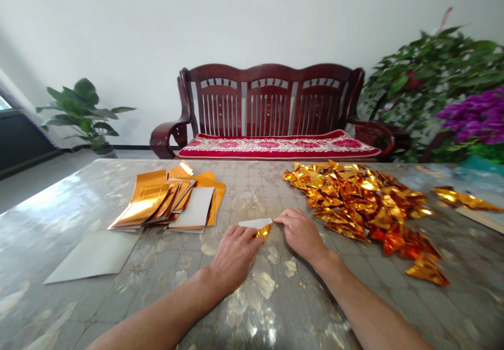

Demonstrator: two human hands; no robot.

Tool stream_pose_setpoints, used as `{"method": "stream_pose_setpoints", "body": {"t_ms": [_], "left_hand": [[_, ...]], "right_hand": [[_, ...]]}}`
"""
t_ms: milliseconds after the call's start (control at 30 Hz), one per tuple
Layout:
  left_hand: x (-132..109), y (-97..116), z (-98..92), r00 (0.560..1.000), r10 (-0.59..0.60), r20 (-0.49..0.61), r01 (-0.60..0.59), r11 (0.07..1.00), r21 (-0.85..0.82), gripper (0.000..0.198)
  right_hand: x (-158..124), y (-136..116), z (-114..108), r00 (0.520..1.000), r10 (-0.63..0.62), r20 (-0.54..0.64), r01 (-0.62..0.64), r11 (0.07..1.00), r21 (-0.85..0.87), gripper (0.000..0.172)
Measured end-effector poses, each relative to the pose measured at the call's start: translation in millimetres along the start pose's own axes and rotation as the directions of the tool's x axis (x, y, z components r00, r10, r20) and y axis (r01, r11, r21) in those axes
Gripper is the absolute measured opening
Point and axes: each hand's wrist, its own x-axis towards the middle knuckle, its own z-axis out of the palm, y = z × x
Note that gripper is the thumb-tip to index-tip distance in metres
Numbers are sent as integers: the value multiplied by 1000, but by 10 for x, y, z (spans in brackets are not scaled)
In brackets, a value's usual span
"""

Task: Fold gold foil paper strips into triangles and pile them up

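Observation:
A partly folded sheet of gold foil paper (255,223), white on one side and shiny gold on the other, lies on the table in front of me. My left hand (238,253) is closed over its left and near part, fingers pressed on it and hiding some of it. My right hand (301,234) has its fingers drawn together at the paper's right-hand tip. To the left is a loose stack of flat gold foil sheets (147,203), some white side up. A heap of folded gold foil pieces (354,195) spreads to the right, beyond my right hand.
One pale sheet (94,255) lies apart at the left of the patterned table (157,308). Clear plastic (429,174) and another folded piece (466,199) are at the far right. Behind stand a wooden bench (268,103), a potted plant (84,111) and purple flowers (476,116).

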Motion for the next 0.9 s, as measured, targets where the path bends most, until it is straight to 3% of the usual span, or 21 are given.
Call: {"method": "stream_pose_setpoints", "body": {"t_ms": [200,467,700,900], "left_hand": [[-4,19,15,1000,-26,4,26,1000,-17,21],[14,-10,76,997,-59,-46,55,996,-75,19],[174,23,100,978,-197,-73,198,980,13,16],[217,12,138,960,-259,-104,245,961,-127,24]], "right_hand": [[-10,-31,33,995,-95,0,95,995,41,39],[22,-76,34,998,56,-2,-56,998,14,26],[54,-69,50,999,5,37,-7,998,54,18],[85,-68,41,998,-31,55,26,996,82,11]]}}
